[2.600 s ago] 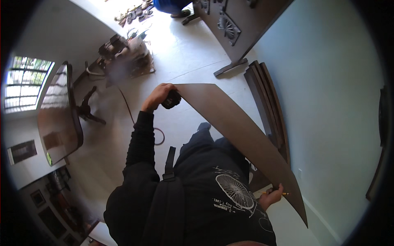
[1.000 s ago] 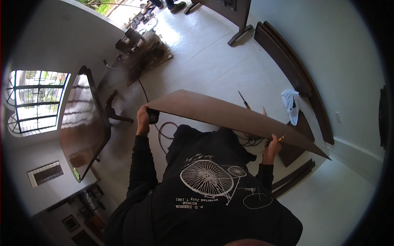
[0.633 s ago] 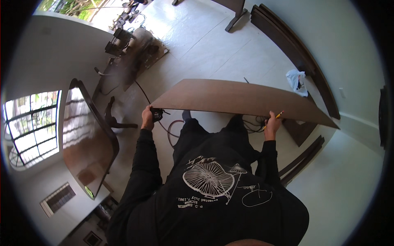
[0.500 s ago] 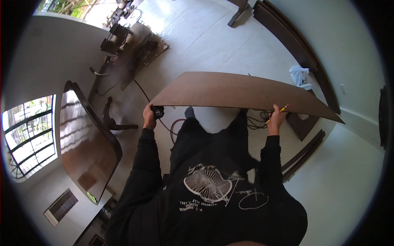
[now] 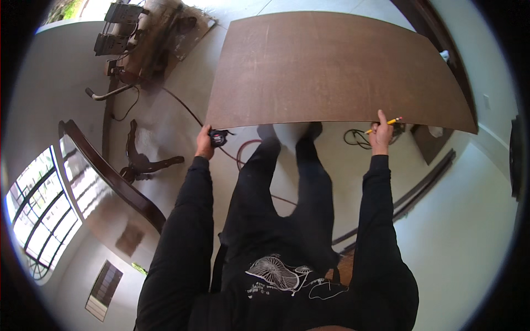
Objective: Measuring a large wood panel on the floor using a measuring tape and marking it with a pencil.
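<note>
Holds brown panel (image 5: pixel 337 71) by its near edge, with left hand (image 5: pixel 204 144) and right hand (image 5: pixel 381 135), out ahead of the torso (image 5: pixel 298 306). Touches it with both, so cannot rank either as nearer. Lies straight beyond the fingers, away from the torso, broad face turned up to view; runs with long axis left to right. Grips at the near-left corner with left hand; grips well along the same edge with right hand, short of the end. Leaves a tapering stretch past right hand, next to nothing past left hand.

Clamps left thumb and fingers on the corner, with black tape measure (image 5: pixel 220 138) just beside, against the same hand. Curls right fingers around yellow pencil (image 5: pixel 394 121), slanted across the hand; lays right thumb up over the panel's edge. Cannot tell how much of the load bears on the right fingers, nor whether the far edge rests on anything.

Note dark cable (image 5: pixel 358 139), coiled close by right hand in view; likewise reddish hose (image 5: pixel 240 150), looped nearer left hand.
</note>
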The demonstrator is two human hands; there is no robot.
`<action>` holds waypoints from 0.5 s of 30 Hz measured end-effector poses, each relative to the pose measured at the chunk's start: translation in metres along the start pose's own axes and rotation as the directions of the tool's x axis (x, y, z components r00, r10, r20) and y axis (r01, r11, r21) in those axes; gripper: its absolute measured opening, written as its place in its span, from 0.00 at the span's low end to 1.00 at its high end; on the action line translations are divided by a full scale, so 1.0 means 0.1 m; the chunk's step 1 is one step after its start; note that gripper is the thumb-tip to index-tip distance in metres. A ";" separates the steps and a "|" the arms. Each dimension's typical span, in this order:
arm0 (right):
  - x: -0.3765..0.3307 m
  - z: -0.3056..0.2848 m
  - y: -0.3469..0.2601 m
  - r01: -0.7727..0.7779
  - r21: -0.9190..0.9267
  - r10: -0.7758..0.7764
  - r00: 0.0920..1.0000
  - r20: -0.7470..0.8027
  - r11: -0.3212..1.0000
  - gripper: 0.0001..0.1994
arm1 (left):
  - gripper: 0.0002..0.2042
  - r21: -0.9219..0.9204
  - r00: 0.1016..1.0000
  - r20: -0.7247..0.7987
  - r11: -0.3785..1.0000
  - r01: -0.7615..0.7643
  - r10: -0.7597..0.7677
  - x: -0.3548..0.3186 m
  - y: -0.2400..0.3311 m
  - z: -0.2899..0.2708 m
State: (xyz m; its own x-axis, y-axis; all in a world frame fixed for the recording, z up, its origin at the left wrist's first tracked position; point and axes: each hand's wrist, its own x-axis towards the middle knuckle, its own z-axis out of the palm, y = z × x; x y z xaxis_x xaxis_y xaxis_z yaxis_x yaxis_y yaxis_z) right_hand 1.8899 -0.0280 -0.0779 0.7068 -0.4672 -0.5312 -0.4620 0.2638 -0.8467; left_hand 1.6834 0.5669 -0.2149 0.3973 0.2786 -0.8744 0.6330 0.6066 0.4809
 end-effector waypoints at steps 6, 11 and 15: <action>0.73 -0.38 1.00 -0.115 0.029 0.113 0.992 0.054 0.993 0.07 | 0.18 -0.063 0.998 0.045 0.997 -0.048 0.051 0.70 -0.83 0.03; 1.10 -0.49 1.88 -0.233 -0.071 0.237 0.970 0.051 0.970 0.14 | 0.20 0.054 0.998 -0.019 0.997 -0.059 0.060 1.20 -1.08 0.00; 1.24 -0.54 2.48 -0.399 -0.086 0.404 0.913 0.060 0.913 0.19 | 0.24 0.332 0.991 -0.015 0.934 0.134 -0.136 1.69 -1.21 -0.16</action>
State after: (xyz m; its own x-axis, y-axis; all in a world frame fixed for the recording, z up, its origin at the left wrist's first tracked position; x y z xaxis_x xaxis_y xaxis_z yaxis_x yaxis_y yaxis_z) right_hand 1.8342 -0.0658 -0.3519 0.4905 -0.2690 -0.8289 -0.7497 0.3545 -0.5588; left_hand 1.6633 0.5521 -0.4219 0.2972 0.2045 -0.9327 0.8649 0.3562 0.3537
